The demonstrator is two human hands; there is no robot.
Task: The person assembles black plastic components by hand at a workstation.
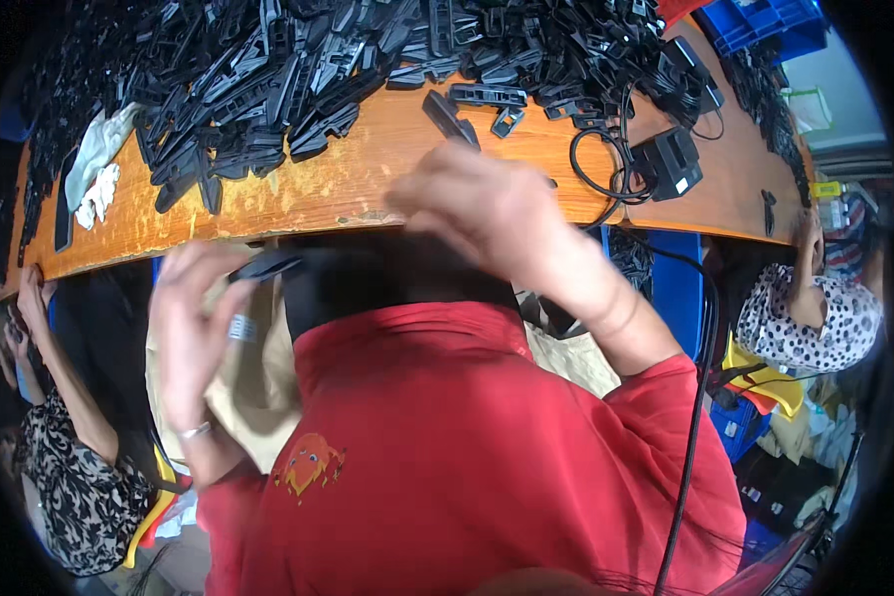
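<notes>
Pinching slim black plastic piece: left hand | right hand: blurred, grip unclear

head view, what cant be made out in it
Right hand: motion blur in the head view hides whether its fingers hold anything.
Dark part in the left hand: head view, blurred and partly covered by the fingers, so its full shape is unclear.
Pile of black parts: head view, upper pieces hide those beneath, and the top edge cuts it off.
Right co-worker's hand: head view, too small to tell its grip.
</notes>
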